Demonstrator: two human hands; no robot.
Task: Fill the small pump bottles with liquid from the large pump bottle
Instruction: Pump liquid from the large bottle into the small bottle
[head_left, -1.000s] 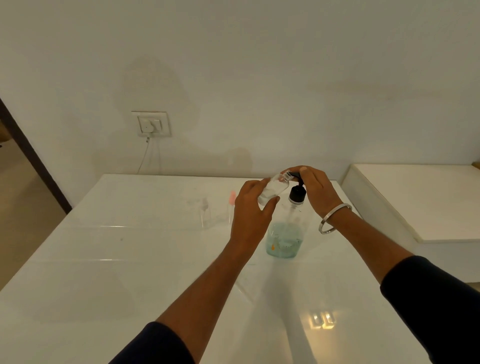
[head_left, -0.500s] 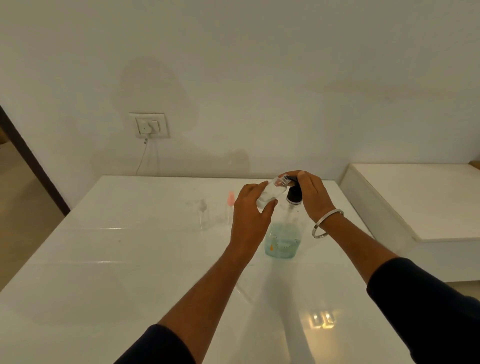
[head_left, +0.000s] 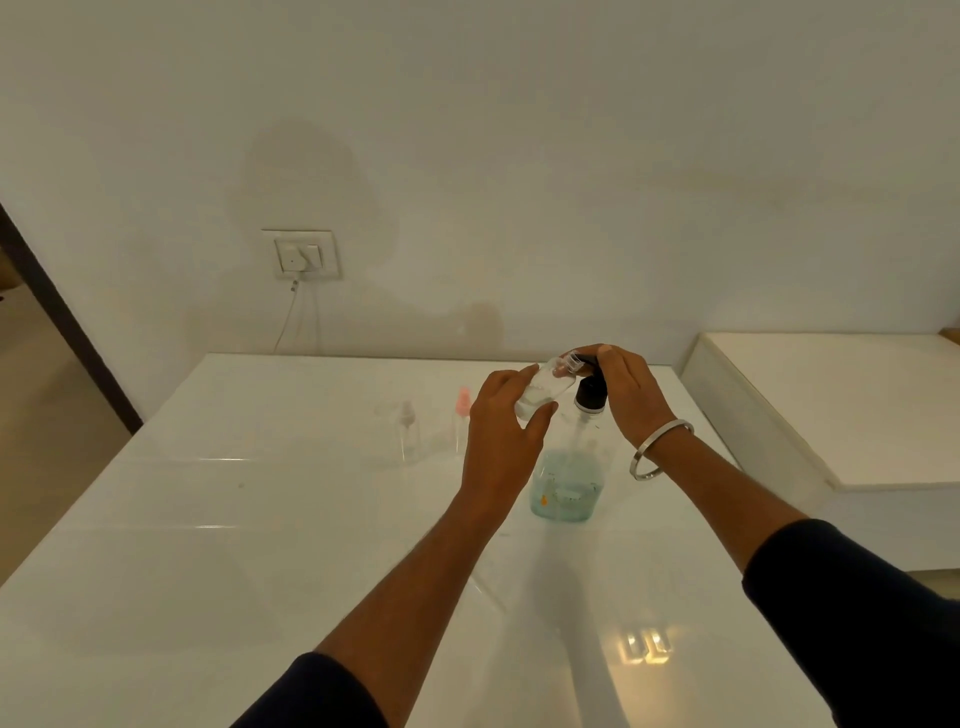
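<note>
Teal liquid (head_left: 563, 493) sits low in large pump bottle (head_left: 569, 467).

The near half of the worktop (head_left: 208, 597) lies bare on both sides of the forearms, wide enough for either arm to sweep. Toward the back, the large pump bottle (head_left: 569, 483) stands right of centre, with both hands crowded at its black pump head (head_left: 591, 395); the left hand (head_left: 501, 441) holds a small clear bottle (head_left: 545, 389) tilted against the spout, the right hand (head_left: 621, 395) rests on top. Left of them stand a pink-topped small bottle (head_left: 462, 421) and, seemingly, a clear one (head_left: 407, 431), near each other, with a gap between. A low white ledge (head_left: 831, 410) borders the right edge.
</note>
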